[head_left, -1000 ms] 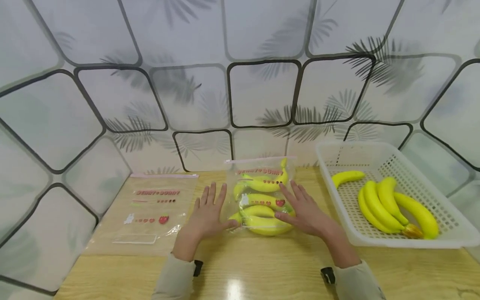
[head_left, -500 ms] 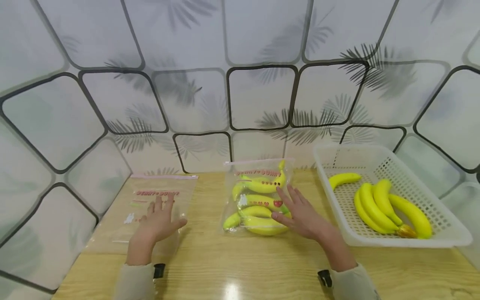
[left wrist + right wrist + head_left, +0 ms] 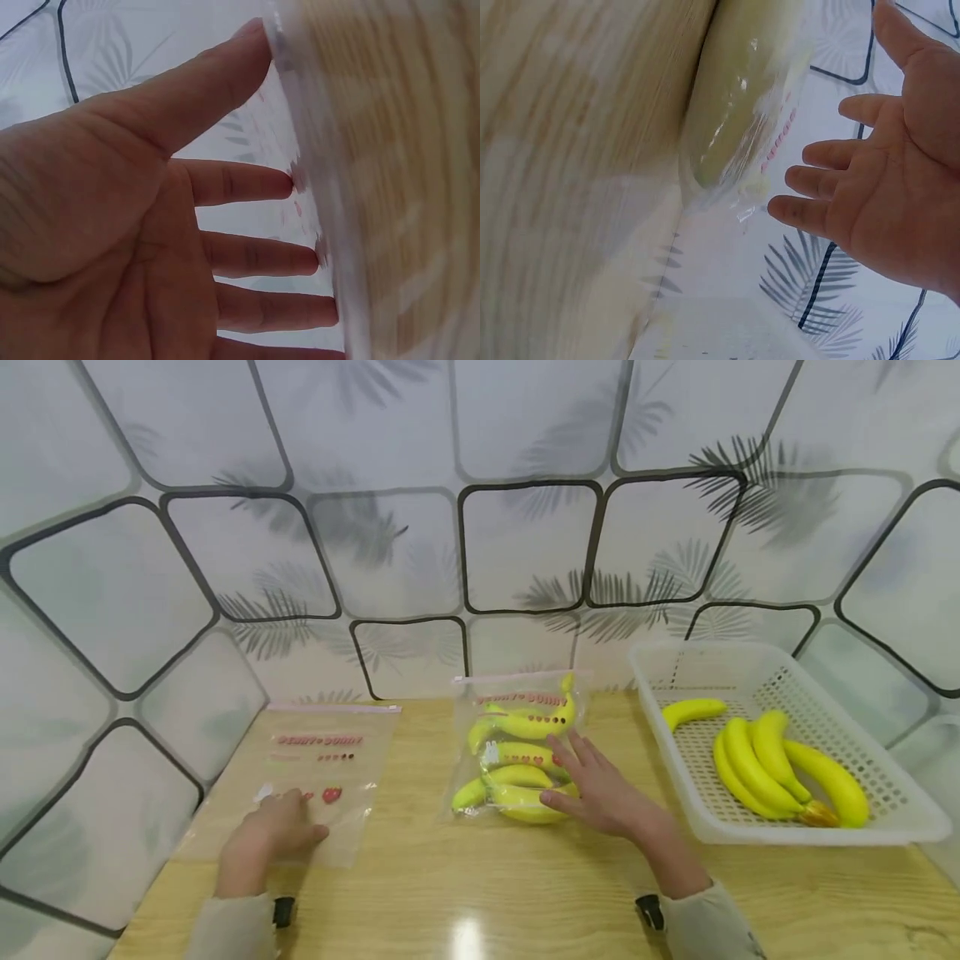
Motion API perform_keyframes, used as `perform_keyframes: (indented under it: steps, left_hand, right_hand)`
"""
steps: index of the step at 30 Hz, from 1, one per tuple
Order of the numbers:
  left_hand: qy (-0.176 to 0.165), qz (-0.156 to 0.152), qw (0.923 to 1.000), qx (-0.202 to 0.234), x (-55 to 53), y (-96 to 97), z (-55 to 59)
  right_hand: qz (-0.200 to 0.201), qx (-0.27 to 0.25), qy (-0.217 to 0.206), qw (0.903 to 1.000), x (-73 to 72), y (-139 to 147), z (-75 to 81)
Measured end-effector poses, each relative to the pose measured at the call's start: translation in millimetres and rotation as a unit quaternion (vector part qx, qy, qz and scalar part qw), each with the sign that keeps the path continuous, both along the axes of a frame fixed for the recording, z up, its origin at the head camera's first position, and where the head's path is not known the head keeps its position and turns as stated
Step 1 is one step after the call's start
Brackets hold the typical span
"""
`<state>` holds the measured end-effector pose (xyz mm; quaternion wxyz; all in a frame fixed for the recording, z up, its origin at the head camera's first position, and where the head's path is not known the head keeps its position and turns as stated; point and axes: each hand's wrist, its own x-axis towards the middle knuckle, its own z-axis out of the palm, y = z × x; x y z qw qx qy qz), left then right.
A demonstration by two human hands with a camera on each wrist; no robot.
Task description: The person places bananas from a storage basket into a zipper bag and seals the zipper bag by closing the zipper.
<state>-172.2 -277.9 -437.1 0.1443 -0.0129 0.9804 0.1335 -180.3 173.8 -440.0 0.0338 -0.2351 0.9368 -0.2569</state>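
In the head view, my left hand (image 3: 266, 835) is over the lower part of a flat, clear zip bag (image 3: 315, 768) printed with red lettering and a strawberry. The left wrist view shows its fingers (image 3: 259, 253) fairly straight, tips right at the bag's plastic surface. A second zip bag (image 3: 517, 695), in the middle, has several yellow bananas (image 3: 517, 777) inside it. Over that bag's right side is my right hand (image 3: 600, 789), fingers spread, holding nothing. From the right wrist, its fingers (image 3: 810, 182) show apart from the filled bag (image 3: 739, 127).
A white perforated plastic basket (image 3: 795, 837) stands on the right, with a bunch of bananas (image 3: 757, 768) and a single banana (image 3: 693, 712) in it. The wooden table (image 3: 420, 893) meets a patterned wall (image 3: 525, 543) at the back.
My left hand has left the filled bag and moved left, then down to the flat bag. My right hand stays over the filled bag's right side.
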Motion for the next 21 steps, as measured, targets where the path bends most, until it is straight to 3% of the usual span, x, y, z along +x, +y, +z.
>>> perform_keyframes:
  steps: [5,10,15,21]
  left_hand:
    - [0.006,-0.002,1.0000,0.000,-2.4,7.6,5.1]
    - [-0.005,0.000,1.0000,0.001,-2.8,13.4,2.9]
    - [-0.003,-0.011,0.9999,-0.005,-1.8,17.0,-4.8]
    - [0.007,-0.031,0.9995,-0.002,-0.5,13.5,-3.2]
  right_hand:
    - [0.027,-0.010,0.008,0.9996,4.5,-14,11.8]
    - [0.095,-0.025,-0.044,0.9942,15.7,-50,22.0]
    - [0.128,0.024,-0.036,0.9909,19.0,-91,15.3]
    - [0.147,0.077,-0.037,0.9855,21.8,-143,10.3]
